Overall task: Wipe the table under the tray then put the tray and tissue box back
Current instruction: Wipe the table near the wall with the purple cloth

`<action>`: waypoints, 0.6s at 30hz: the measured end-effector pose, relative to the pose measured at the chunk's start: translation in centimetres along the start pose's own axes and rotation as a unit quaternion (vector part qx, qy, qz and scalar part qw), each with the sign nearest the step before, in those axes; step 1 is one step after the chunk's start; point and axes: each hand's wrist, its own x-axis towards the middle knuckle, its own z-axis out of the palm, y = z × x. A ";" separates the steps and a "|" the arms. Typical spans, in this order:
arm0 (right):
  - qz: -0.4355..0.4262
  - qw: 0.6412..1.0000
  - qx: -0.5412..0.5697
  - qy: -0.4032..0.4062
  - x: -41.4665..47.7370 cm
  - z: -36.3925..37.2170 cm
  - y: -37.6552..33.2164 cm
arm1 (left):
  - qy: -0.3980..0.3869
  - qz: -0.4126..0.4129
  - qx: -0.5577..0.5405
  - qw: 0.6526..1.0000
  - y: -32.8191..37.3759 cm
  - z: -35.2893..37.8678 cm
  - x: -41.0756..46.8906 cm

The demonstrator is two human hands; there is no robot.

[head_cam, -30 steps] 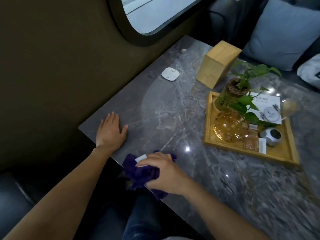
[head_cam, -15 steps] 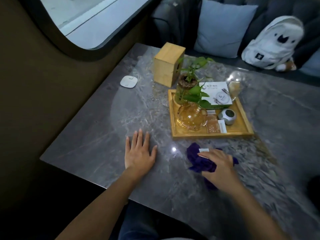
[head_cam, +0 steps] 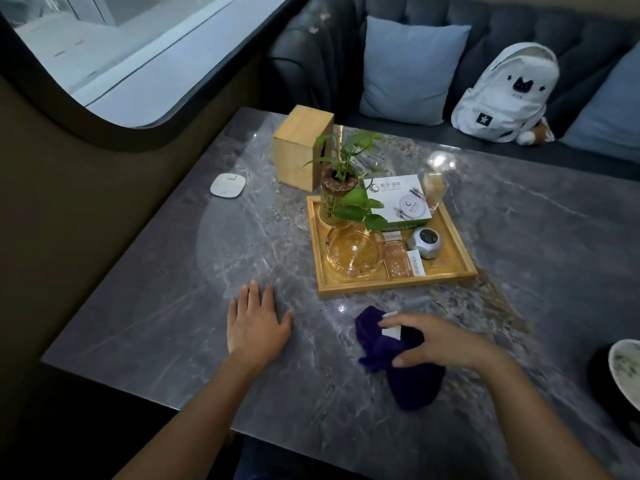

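One wooden tray sits near the middle of the grey marble table, loaded with a potted plant, a glass ashtray, a printed card box, a small silver gadget, a glass and some sachets. Just beyond its far-left corner, at about 11 o'clock from it, the wooden tissue box stands on the table, close to the tray but seemingly not touching.

At 6 o'clock from the tray, just in front of its near rim, lies the purple cloth, bunched up. The right hand curls loosely over it, fingers and thumb closing around the fabric and a small white tag. The left hand lies flat and open on the marble at about 8 o'clock from the tray, holding nothing.

As far as I can judge, the tray has not yet gone back: a paler, wiped-looking patch of marble spreads at 9 o'clock from it, beside a white square pad, and that bare stretch is probably where tray and box belong. Wiping looks done or nearly so; both returns remain.

Beyond the table, at 12 o'clock, a dark sofa carries pale blue cushions and a white backpack. A curved window fills 10 o'clock, and a bowl's rim peeks in at 4 o'clock.
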 end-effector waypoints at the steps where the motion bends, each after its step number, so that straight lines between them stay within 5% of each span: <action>1: -0.008 1.000 0.029 0.006 0.1 -0.9 -0.3 | -0.010 -0.013 -0.013 1.000 0.3 -0.4 0.4; 7: 0.002 0.978 0.074 0.194 1.3 -5.6 -0.4 | -0.004 -0.042 -0.108 0.993 3.1 -3.7 2.8; 13: 0.101 0.879 0.059 0.462 4.6 -8.7 2.3 | -0.005 -0.034 -0.101 0.994 6.4 -4.3 5.7; 18: 0.153 0.853 0.022 0.499 6.9 -10.3 4.0 | -0.035 -0.057 -0.095 0.993 8.0 -3.7 7.7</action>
